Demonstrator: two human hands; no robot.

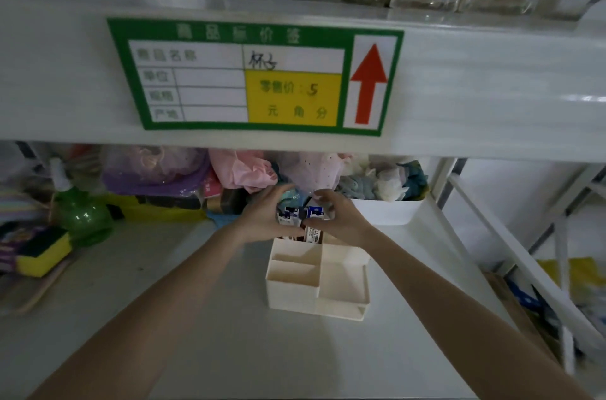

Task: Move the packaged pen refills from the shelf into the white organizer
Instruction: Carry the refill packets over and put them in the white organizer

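Shelf: I see a white metal shelf [203, 327] with a higher white shelf edge above it.
Sign: a green price label with a yellow box and a red arrow [255, 78] is stuck on that upper edge.
Box: a white plastic organizer with several small sections [314, 281] sits on the shelf, near the middle.
Refills: small blue, white and red packs of pen refills [303, 222] stand in the back section of the organizer, sticking out of the top.
Left hand: my left hand [265, 219] has its fingers curled round the left side of the packs.
Right hand: my right hand [337, 219] holds the right side, fingers bent over the top.
Left side: a green plastic spray bottle [80, 209] and a yellow and dark sponge [42, 252].
Back: soft pink and purple bags [196, 170] and a white bin of fluffy things [383, 193].
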